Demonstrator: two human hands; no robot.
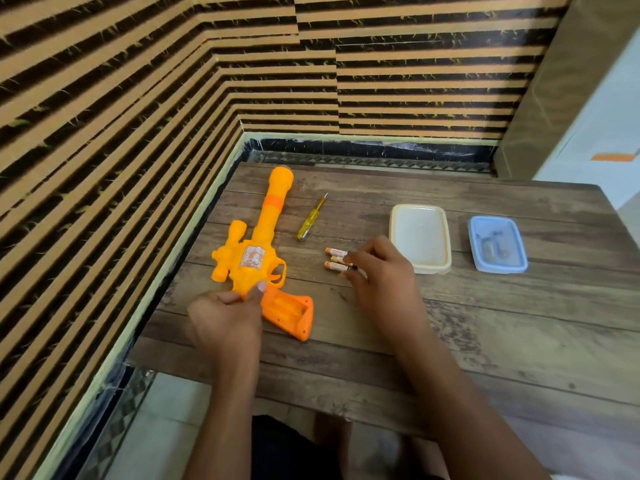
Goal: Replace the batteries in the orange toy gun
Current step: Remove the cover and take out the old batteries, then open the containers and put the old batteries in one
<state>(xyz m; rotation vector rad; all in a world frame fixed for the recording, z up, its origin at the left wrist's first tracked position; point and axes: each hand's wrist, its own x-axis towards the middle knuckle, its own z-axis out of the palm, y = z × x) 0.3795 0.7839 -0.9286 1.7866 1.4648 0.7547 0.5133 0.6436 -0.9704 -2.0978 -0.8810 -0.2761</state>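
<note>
The orange toy gun lies flat on the wooden table, barrel pointing away from me. Its grip faces me with the battery compartment uncovered and nothing visible inside. My left hand holds the gun where the body meets the grip, thumb on top. Three small batteries lie side by side to the right of the gun. My right hand is at their right ends, fingertips pinching the batteries there. A yellow-handled screwdriver lies beyond them.
A cream lidded container and a smaller blue lidded container with small items inside stand at the right of the table. Striped walls close in at the left and far sides. My knees show below the near table edge.
</note>
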